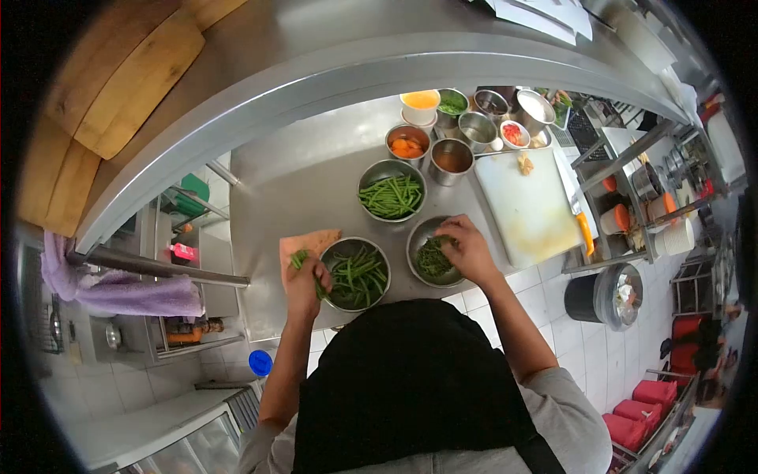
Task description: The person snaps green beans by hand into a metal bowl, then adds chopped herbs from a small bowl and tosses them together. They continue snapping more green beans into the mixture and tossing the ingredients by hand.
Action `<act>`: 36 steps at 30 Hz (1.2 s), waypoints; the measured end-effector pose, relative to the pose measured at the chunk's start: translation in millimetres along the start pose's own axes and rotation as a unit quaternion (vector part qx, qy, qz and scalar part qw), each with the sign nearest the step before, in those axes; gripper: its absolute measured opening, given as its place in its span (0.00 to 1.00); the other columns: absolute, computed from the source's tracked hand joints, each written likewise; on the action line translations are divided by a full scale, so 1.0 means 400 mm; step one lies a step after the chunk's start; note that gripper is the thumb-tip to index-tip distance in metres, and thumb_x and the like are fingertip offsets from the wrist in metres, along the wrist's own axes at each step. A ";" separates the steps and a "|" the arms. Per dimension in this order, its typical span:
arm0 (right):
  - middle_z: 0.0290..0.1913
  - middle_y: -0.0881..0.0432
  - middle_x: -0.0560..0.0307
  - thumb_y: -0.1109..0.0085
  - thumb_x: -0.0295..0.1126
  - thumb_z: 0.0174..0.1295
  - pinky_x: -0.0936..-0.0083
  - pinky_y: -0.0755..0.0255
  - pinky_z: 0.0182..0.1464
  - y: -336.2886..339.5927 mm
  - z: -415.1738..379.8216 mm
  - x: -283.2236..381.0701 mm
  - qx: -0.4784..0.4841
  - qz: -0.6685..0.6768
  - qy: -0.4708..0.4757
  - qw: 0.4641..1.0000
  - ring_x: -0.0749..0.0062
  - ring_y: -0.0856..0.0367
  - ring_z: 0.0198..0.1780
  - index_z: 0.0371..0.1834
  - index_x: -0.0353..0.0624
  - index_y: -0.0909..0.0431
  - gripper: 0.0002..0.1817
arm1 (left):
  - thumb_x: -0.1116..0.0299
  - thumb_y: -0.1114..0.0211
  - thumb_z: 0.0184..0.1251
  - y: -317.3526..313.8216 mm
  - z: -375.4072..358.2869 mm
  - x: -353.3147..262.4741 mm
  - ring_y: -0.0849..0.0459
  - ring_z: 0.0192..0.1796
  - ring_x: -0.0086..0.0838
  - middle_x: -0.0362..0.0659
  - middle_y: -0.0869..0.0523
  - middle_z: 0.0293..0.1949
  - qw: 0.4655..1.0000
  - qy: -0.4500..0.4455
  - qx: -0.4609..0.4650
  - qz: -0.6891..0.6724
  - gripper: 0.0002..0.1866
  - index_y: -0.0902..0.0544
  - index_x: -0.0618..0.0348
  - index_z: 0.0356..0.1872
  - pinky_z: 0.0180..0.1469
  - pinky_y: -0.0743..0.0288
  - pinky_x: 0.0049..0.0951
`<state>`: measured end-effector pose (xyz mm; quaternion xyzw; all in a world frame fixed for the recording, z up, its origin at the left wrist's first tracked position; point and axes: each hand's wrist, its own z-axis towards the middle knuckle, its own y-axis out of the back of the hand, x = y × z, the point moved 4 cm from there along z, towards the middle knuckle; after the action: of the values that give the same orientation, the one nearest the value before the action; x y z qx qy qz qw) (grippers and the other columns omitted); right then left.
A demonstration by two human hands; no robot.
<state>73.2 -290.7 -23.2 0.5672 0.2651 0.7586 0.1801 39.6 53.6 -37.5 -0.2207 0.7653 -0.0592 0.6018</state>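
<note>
My left hand is closed around green beans at the left rim of a steel bowl of green beans. A pinkish cloth lies under and beside that hand. My right hand is closed over the right side of another steel bowl, which holds small green trimmings; what its fingertips grip is hidden. Behind these two, a third steel bowl holds long green beans.
A white cutting board lies at the right with a knife along its edge. Steel containers of ingredients stand at the back. A metal shelf crosses above. A bin stands on the floor at the right.
</note>
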 end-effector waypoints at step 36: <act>0.44 0.19 0.49 0.42 0.26 0.65 0.66 0.23 0.44 -0.093 0.055 0.265 0.048 0.089 0.141 0.985 0.54 0.18 0.41 0.51 0.41 0.19 0.12 | 0.67 0.38 0.71 -0.141 -0.031 -0.026 0.21 0.29 0.33 0.46 0.18 0.26 0.915 0.046 0.201 0.346 0.11 0.19 0.67 0.40 0.37 0.26 0.37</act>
<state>62.2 -196.0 40.0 0.4837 0.2719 0.8307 0.0450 44.6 5.2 -4.8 0.1864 0.7924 -0.0104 0.5808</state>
